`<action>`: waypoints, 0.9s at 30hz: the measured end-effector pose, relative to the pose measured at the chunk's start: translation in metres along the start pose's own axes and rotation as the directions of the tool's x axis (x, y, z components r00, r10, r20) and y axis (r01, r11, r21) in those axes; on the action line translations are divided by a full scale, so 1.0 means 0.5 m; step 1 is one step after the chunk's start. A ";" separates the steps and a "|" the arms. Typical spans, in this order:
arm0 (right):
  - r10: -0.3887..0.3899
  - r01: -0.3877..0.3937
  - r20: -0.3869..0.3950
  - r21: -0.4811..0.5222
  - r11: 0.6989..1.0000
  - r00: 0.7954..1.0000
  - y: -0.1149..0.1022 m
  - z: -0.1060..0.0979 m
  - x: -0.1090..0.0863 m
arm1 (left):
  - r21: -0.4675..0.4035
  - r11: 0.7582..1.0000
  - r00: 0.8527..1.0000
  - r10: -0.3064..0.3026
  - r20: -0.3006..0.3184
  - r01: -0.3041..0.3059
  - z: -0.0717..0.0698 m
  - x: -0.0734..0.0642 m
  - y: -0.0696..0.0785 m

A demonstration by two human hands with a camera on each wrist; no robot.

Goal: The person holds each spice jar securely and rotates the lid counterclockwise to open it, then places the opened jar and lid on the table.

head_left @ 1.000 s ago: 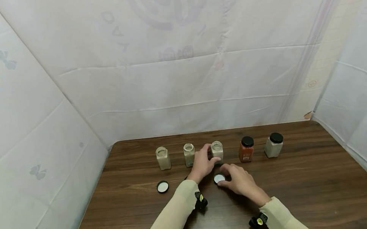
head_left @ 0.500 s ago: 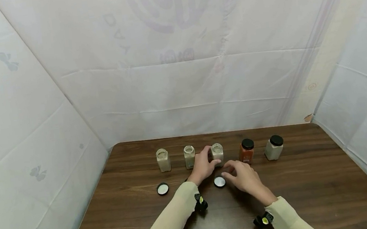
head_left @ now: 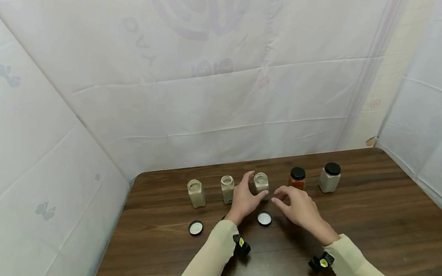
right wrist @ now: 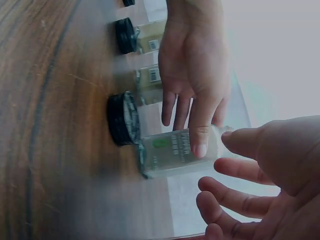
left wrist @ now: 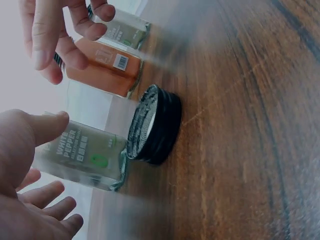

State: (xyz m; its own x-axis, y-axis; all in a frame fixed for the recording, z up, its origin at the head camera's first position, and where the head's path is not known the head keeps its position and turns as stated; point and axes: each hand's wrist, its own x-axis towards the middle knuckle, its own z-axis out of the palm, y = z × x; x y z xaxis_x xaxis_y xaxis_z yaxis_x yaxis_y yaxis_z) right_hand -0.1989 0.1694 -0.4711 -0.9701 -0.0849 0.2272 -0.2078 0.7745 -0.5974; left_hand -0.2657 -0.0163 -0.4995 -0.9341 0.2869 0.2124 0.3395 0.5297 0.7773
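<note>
An uncapped glass jar labelled white pepper (head_left: 261, 182) stands upright on the table. My left hand (head_left: 245, 201) is around its left and front, thumb in front of the glass. In the left wrist view that hand's fingers are spread and look loose; contact with the jar (left wrist: 85, 152) is hard to tell. A black screw lid (head_left: 264, 218) lies inside-up in front of the jar. To the right, my right hand (head_left: 301, 207) hovers above the table, fingers loosely bent and nothing between them. It partly hides a black-lidded jar of orange-red powder (head_left: 297, 184) in the head view.
Two more uncapped jars, a left one (head_left: 196, 195) and a nearer one (head_left: 228, 190), stand left of the hands. Another lid (head_left: 195, 227) lies inside-up at left. A black-lidded jar of pale powder (head_left: 329, 178) stands at far right. White cloth (head_left: 217, 106) backs the wooden table.
My right hand has drawn away from the lid, moving right and slightly back toward the orange-red jar. The left hand's fingers have spread a little beside the open jar. Lid and jars stay put.
</note>
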 end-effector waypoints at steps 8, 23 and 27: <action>-0.027 0.027 -0.025 -0.012 1.000 0.999 -0.003 -0.021 0.006 | -0.018 1.000 1.000 0.011 -0.002 -0.011 -0.002 -0.001 0.009; -0.014 0.013 -0.067 -0.015 1.000 0.998 0.000 -0.045 0.003 | -0.047 0.995 0.995 0.091 -0.048 -0.093 -0.003 -0.007 0.008; -0.022 0.021 -0.102 -0.011 1.000 0.995 0.004 -0.053 0.001 | -0.043 0.993 0.991 0.111 -0.071 -0.114 -0.004 -0.009 0.012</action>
State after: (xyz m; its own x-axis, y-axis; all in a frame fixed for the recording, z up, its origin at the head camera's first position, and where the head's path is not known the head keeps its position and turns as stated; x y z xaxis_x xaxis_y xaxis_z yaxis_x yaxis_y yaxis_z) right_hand -0.1965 0.1876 -0.4519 -0.9475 -0.0375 0.3176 -0.2267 0.7792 -0.5844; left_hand -0.2599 -0.0159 -0.4946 -0.8961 0.2864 0.3389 0.4389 0.4590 0.7725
